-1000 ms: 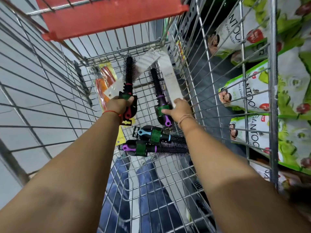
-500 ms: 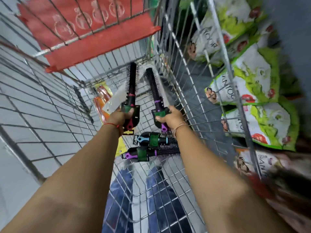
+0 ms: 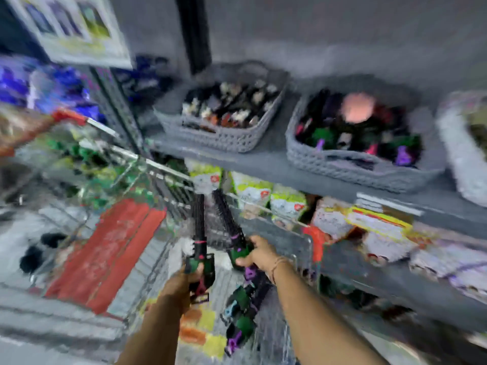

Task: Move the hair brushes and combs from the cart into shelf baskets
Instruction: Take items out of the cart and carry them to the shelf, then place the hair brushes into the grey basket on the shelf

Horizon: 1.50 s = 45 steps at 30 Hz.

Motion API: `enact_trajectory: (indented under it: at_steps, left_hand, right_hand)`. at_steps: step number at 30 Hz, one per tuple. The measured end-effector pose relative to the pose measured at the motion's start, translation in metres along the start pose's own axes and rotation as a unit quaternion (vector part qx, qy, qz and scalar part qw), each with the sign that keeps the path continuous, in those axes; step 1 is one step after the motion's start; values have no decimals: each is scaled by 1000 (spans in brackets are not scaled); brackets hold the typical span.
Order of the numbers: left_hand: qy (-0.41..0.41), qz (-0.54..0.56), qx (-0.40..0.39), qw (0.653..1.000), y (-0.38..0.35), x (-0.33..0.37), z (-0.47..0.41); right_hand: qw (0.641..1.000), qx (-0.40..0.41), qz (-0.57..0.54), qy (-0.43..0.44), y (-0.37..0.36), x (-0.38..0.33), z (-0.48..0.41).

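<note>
- The picture is blurred; fine detail is hard to make out.
- A wire cart [image 3: 168,177] fills the lower left, with a red flap [image 3: 105,254] inside it.
- The left hand [image 3: 184,281] is closed around the green handle of a black round brush [image 3: 199,233], held upright above the cart.
- The right hand [image 3: 259,255] grips a second round brush [image 3: 228,219], tilted left, just beside the first.
- More brushes [image 3: 242,312] lie in the cart below the right hand.
- Beyond the cart, a grey shelf [image 3: 263,159] carries two grey baskets: a left basket [image 3: 224,135] and a right basket [image 3: 350,167], both holding dark items.
- Green and white packets [image 3: 253,188] sit under the shelf.
</note>
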<state>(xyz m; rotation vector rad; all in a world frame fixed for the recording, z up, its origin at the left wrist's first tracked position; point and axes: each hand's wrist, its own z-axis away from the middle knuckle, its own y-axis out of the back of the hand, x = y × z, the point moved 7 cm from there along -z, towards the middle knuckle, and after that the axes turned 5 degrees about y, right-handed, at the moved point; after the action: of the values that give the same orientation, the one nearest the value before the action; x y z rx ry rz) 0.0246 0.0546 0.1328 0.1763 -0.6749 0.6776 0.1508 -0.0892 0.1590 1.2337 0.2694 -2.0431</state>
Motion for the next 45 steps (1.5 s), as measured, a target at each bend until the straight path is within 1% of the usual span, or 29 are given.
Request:
enact_trajectory:
  at_steps: [1, 5, 8, 11, 13, 16, 18, 21, 23, 26, 28, 29, 31, 35, 37, 38, 39, 41, 42, 43, 45]
  left_hand:
    - [-11, -7, -19, 1000, -5, 6, 10]
    - [-65, -30, -117, 991, -53, 46, 50]
    - [-98, 0, -191, 977, -112, 88, 78]
    - [-115, -1, -259, 959, -173, 122, 116]
    - [-138, -8, -282, 949, -210, 144, 137]
    - [-172, -34, -303, 937, -256, 173, 162]
    - [-189, -56, -293, 936, -275, 191, 169]
    - [-199, -88, -273, 937, -303, 222, 166]
    - [-218, -129, -233, 939, -315, 244, 153]
    - [-242, -239, -132, 931, -327, 269, 125]
    - [-263, -305, -64, 913, -331, 279, 107]
    - [-266, -356, -25, 895, -333, 280, 98]
    - [-264, -429, 30, 863, -334, 277, 82]
    - [-265, -453, 35, 850, -339, 267, 54]
    - [-282, -479, 56, 829, -339, 265, 67]
    - [-292, -497, 70, 814, -340, 264, 76]
    - [-305, -511, 86, 800, -340, 263, 84]
    - [-320, -535, 107, 775, -339, 256, 94]
    - [-330, -537, 110, 768, -338, 252, 98]
    - [-336, -536, 109, 766, -337, 248, 101]
    - [-363, -522, 101, 765, -331, 247, 109]
  right_hand:
    - [1000, 22, -2, 5, 8, -5, 14]
    - [997, 51, -38, 47, 50, -39, 66]
    - [992, 72, -69, 71, 94, -68, 103]
    - [988, 92, -74, 100, 141, -95, 139]
    - [982, 129, -73, 116, 171, -112, 163]
    - [964, 146, -163, 150, 208, -128, 181]
    - [955, 136, -201, 167, 226, -141, 185]
    - [948, 164, -204, 184, 264, -157, 177]
    - [938, 223, -196, 182, 290, -164, 169]
    - [918, 329, -175, 137, 324, -159, 148]
    - [929, 357, -56, 77, 339, -157, 130]
    - [932, 359, 15, 39, 343, -155, 124]
    - [922, 378, 89, -7, 346, -151, 119]
    - [894, 400, 198, -41, 340, -144, 105]
    - [886, 386, 254, -29, 338, -141, 94]
    - [868, 383, 315, -36, 334, -144, 95]
    - [850, 401, 340, -35, 336, -142, 93]
    - [829, 421, 366, -41, 333, -143, 95]
    - [813, 426, 394, -46, 332, -145, 97]
    - [808, 423, 408, -48, 329, -146, 99]
    - [821, 409, 396, -41, 323, -146, 105]
